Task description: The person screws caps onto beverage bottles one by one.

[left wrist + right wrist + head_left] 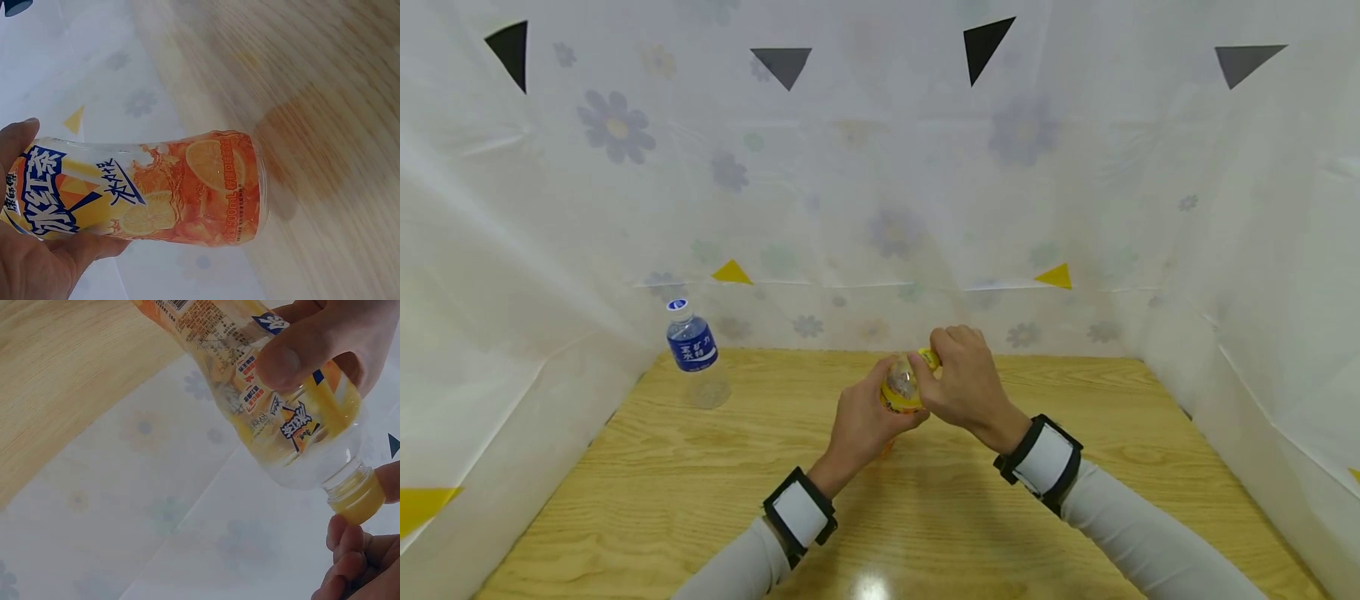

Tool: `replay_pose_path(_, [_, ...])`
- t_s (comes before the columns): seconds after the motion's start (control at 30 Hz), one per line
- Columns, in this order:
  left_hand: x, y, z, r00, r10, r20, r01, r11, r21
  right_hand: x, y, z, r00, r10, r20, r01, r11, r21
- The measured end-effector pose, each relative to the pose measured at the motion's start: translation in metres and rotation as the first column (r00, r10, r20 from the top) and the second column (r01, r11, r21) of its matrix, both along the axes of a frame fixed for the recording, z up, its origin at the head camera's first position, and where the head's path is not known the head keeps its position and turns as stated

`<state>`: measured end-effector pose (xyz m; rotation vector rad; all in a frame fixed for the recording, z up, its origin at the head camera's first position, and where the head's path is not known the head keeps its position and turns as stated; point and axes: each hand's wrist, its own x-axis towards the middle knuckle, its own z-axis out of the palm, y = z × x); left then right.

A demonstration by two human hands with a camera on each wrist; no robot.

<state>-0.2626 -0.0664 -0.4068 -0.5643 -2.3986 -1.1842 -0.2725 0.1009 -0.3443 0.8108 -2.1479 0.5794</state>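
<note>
My left hand (867,421) grips a plastic iced tea bottle (187,187) round its upper body. The bottle has a clear shoulder and a yellow and orange wrap with lemon slices and large blue and white lettering. In the left wrist view its base hangs over the wooden table. Thumb and fingers of my right hand (966,382) pinch the yellow bottle cap (357,499), which sits at the mouth of the clear neck (344,478). In the head view both hands are close together, covering much of the bottle.
A clear bottle with a blue label (692,343) and a white cap stands at the table's back left. White flower-patterned sheeting (887,167) closes off the back and both sides of the wooden table (700,508). Black, grey and yellow triangles dot the sheeting.
</note>
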Motion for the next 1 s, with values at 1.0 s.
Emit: replay_pose_path(1.0, [-0.0001, 0.0008, 0.0012, 1.0, 0.011, 0.029, -0.011, 1.0, 0.001, -0.0049, 0.001, -0.0017, 0.998, -0.057, -0.026, 0.057, 0.998, -0.004])
